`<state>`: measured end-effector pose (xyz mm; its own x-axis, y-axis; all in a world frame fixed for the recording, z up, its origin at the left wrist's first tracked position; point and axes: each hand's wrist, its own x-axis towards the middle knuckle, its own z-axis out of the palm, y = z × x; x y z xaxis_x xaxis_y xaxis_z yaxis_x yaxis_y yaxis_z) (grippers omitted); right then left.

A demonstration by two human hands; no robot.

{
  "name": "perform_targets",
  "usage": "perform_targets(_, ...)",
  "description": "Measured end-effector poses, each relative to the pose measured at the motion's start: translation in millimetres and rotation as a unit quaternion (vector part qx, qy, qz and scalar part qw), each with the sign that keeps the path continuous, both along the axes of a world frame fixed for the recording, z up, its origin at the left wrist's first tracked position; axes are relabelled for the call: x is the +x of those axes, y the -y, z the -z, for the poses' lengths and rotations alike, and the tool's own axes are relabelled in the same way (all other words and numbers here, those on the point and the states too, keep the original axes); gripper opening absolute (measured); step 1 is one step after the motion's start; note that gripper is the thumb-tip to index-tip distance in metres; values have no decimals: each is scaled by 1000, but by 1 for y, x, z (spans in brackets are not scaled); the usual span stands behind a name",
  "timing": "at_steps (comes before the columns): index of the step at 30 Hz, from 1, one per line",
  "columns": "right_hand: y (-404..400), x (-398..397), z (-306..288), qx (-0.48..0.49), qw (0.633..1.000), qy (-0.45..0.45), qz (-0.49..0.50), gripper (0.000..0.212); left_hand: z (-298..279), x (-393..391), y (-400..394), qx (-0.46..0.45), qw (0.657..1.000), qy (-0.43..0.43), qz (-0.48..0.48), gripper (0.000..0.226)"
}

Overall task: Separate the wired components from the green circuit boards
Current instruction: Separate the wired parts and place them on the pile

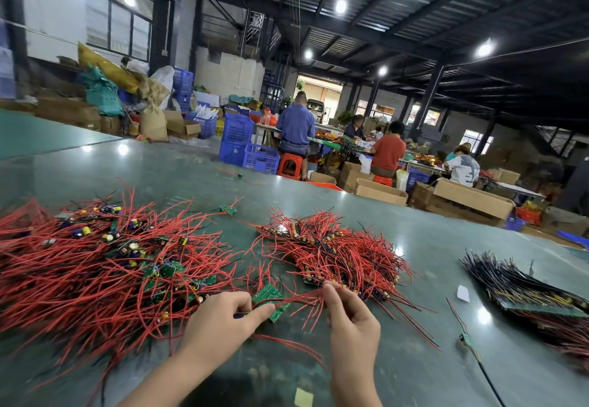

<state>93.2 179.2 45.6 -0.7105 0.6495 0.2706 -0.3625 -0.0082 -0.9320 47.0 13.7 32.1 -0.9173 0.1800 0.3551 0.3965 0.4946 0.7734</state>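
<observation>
The surface [430, 247], a wide green bench, carries everything; on its left lies the biggest heap, the tangled pile [95, 266] of red leads, capacitors and small boards, not yet sorted by the look of it; to the right of centre sits the second pile [331, 247], its leads lying more in one direction; at the far right edge is the dark-wired stack [522, 288], laid flat and well apart from the red heaps.

Between the two red piles the work is going on; the left hand [220, 320] pinches the green circuit board [269, 298] between thumb and curled fingers, the board tilted up off the bench; the right hand [347, 314] has thumb and forefinger closed on the red leads [302, 296] that run out from that board, right at the near edge of the second pile.

To do this step well, I judge, the board should be held by its edges, close to the joint, so that it does not flex; the pull on the wires is best kept short and in line with them, not sideways; neighbouring strands from the second pile could snag, so lifting the piece clear first would help; which joint is giving way I cannot tell.
</observation>
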Motion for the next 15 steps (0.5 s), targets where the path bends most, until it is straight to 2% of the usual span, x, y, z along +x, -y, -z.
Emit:
perform_targets(2,-1,-1,2,-13,1000,6,7,12,0,0,2,-13,1000,4,-3,56)
perform_targets(5,-2,-1,5,24,997,12,74,21,-2,4,0,-62,998,-12,-19,55)
perform_targets(8,-7,-1,3,29,995,27,87,21,-3,7,-6,-90,995,-29,-21,54)
perform_targets(12,-12,-2,-2,-95,994,43,7,7,-1,4,0,-74,997,-30,-13,55)
perform_targets(15,-12,-2,-6,-237,965,52,-98,7,-2,-2,6,-35,999,-15,-10,55)
